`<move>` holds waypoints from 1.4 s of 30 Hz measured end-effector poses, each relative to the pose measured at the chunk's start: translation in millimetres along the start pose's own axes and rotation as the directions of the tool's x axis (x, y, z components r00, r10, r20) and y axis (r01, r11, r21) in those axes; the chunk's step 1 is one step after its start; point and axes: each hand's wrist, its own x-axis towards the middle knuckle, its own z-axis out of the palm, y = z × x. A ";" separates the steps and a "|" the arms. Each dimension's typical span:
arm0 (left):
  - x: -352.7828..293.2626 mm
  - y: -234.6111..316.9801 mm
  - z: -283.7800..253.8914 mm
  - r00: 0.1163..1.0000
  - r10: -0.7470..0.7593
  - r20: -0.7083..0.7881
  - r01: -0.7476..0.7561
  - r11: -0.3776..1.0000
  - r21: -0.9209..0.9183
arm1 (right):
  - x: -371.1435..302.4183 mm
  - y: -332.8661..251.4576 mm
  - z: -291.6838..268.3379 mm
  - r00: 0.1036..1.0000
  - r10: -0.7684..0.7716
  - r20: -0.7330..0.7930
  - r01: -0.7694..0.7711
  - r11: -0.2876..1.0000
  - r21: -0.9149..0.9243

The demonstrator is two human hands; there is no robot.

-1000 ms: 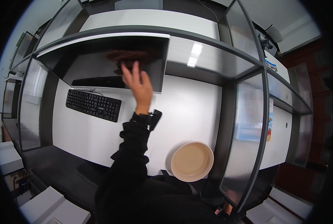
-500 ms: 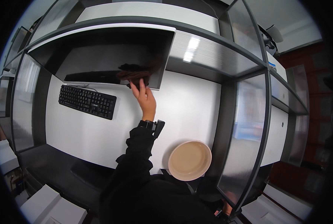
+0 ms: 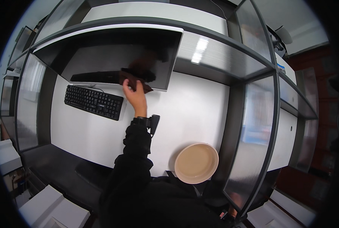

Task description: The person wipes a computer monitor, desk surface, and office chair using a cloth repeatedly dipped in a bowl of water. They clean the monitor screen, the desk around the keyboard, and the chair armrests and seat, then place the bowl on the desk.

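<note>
A dark brown cloth (image 3: 131, 77) is pressed against the lower right part of a black monitor screen (image 3: 101, 57). My left hand (image 3: 136, 98) grips it, fingers closed on the fabric, and its dark reflection shows on the glass. Just left of that hand, a black keyboard (image 3: 94, 102) lies on the white desk below the monitor. My right hand (image 3: 233, 210) shows only partly at the lower right, beside the near end of the translucent partition. Its fingers are hidden, so what it touches cannot be made out.
A round beige basin (image 3: 196, 163) stands at the desk's near right edge. Dark-framed ribbed partitions (image 3: 249, 133) enclose the white desk (image 3: 184, 117) at the sides and back. White boxy furniture (image 3: 55, 207) is at the lower left.
My left hand has slid left with the cloth along the lower part of the screen. The camera view has shifted slightly. My right hand stays at the lower right.
</note>
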 end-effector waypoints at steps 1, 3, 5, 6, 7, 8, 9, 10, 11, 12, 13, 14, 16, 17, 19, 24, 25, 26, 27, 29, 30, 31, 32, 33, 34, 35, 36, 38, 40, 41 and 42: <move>-13.4 -8.2 5.6 1.000 0.014 0.027 -0.016 0.998 0.060 | 0.1 -2.6 -2.0 1.000 0.000 0.002 0.000 1.000 -0.013; -40.3 -22.3 18.0 0.995 0.016 0.094 -0.029 0.990 0.142 | -2.2 -3.1 -3.5 0.999 0.021 0.032 -0.020 0.999 -0.039; -66.0 -29.6 27.5 0.983 -0.060 0.172 0.024 0.979 0.203 | -11.4 4.4 -0.9 0.999 -0.040 -0.004 0.040 0.996 -0.082; -76.6 -30.8 29.3 0.978 0.017 0.206 -0.077 0.956 0.284 | -15.7 9.8 3.7 0.998 -0.056 -0.029 0.054 0.996 -0.078; -82.0 -31.6 33.0 0.977 -0.012 0.213 -0.049 0.959 0.279 | -20.3 17.4 9.6 0.996 -0.072 -0.053 0.068 0.995 -0.073; -86.3 -31.3 35.6 0.977 0.014 0.213 -0.071 0.961 0.266 | -22.8 25.6 17.6 0.995 -0.065 -0.076 0.062 0.997 -0.053; -90.3 -29.9 38.0 0.974 -0.031 0.226 -0.032 0.962 0.271 | -21.9 35.4 26.4 0.996 -0.055 -0.068 0.047 0.992 -0.113; -93.0 -28.0 40.1 0.972 -0.026 0.232 -0.037 0.965 0.261 | -19.4 44.7 36.7 0.993 0.079 -0.085 -0.062 0.982 0.181; -96.4 -25.6 42.2 0.969 -0.043 0.245 -0.022 0.966 0.259 | -15.1 52.5 48.4 0.976 0.212 -0.041 -0.180 0.905 0.384; -100.3 -23.0 44.6 0.959 -0.048 0.279 -0.023 0.969 0.248 | -9.8 61.0 57.3 0.966 0.257 -0.011 -0.226 0.869 0.439; -105.7 -20.6 47.4 0.949 -0.027 0.314 -0.050 0.971 0.235 | -4.7 67.8 64.8 0.953 0.302 0.019 -0.272 0.828 0.490; -110.7 -18.2 51.0 0.934 -0.054 0.354 -0.036 0.969 0.243 | -0.4 73.4 68.9 0.961 0.276 0.006 -0.253 0.875 0.413; -118.2 -14.6 57.1 0.914 -0.068 0.399 -0.009 0.982 0.189 | 4.0 78.3 70.7 0.953 0.304 0.012 -0.269 0.823 0.500; -119.8 -13.4 59.7 0.926 -0.057 0.372 -0.008 0.985 0.170 | 5.0 78.0 68.3 0.935 0.353 0.039 -0.292 0.702 0.650; -115.1 -11.4 58.8 0.950 -0.073 0.305 0.033 0.990 0.135 | 3.5 71.5 59.7 0.950 0.291 -0.117 -0.122 0.687 0.716; -59.3 2.2 32.8 0.988 -0.011 0.156 -0.008 0.993 0.117 | -4.7 45.2 46.1 0.930 -0.064 -0.363 0.151 0.965 0.216; -45.4 8.4 24.4 0.990 0.010 0.140 -0.031 0.989 0.147 | -4.5 43.6 45.8 0.943 -0.052 -0.327 0.119 0.975 0.189; -32.9 16.0 20.7 0.993 0.025 0.112 -0.045 0.983 0.181 | -1.5 44.2 46.7 0.954 -0.044 -0.297 0.096 0.982 0.162; -24.6 23.8 19.5 0.997 0.050 0.059 -0.060 0.981 0.183 | -1.5 47.1 48.7 0.962 -0.033 -0.271 0.076 0.986 0.150; -12.5 39.7 22.0 0.996 0.093 0.008 -0.093 0.981 0.171 | 1.1 53.3 55.9 0.967 -0.030 -0.253 0.065 0.989 0.130; -15.1 46.8 25.1 0.994 0.105 0.026 -0.108 0.980 0.166 | 1.8 55.8 61.9 0.968 -0.029 -0.251 0.062 0.990 0.124; -19.9 53.5 32.4 0.991 0.129 0.044 -0.135 0.978 0.160 | 1.5 59.0 65.0 0.967 -0.027 -0.252 0.055 0.993 0.108; -26.6 59.4 41.6 0.982 0.179 0.063 -0.187 0.972 0.143 | 3.3 59.2 69.8 0.963 -0.035 -0.267 0.061 0.994 0.088; -37.1 64.4 50.0 0.969 0.208 0.136 -0.230 0.957 0.175 | 2.2 59.0 71.4 0.960 -0.038 -0.277 0.057 0.996 0.063; -53.9 68.8 59.1 0.946 0.251 0.206 -0.284 0.947 0.151 | 1.9 56.1 72.2 0.956 -0.039 -0.290 0.053 0.998 0.041; -69.2 73.1 67.5 0.922 0.268 0.280 -0.309 0.944 0.113 | -0.7 51.3 70.9 0.955 -0.019 -0.297 0.038 0.998 0.058; -82.3 77.4 74.4 0.896 0.259 0.360 -0.307 0.948 0.083 | -2.0 45.9 65.7 0.966 0.140 -0.215 -0.088 0.968 0.235; -105.3 85.5 82.9 0.877 0.231 0.421 -0.257 0.966 0.006 | -15.5 26.1 57.4 0.882 0.459 0.102 -0.257 0.290 0.922; -123.0 93.5 87.7 0.862 0.219 0.457 -0.245 0.970 -0.003 | -33.3 3.7 49.2 0.851 0.525 0.016 -0.132 0.184 0.974; -134.2 97.3 87.2 0.846 0.229 0.482 -0.239 0.970 -0.042 | -36.1 -2.5 42.8 0.844 0.534 0.041 -0.154 0.169 0.974; -145.4 100.6 85.0 0.832 0.223 0.507 -0.232 0.972 -0.047 | -39.8 -7.6 40.1 0.839 0.540 0.069 -0.178 0.152 0.972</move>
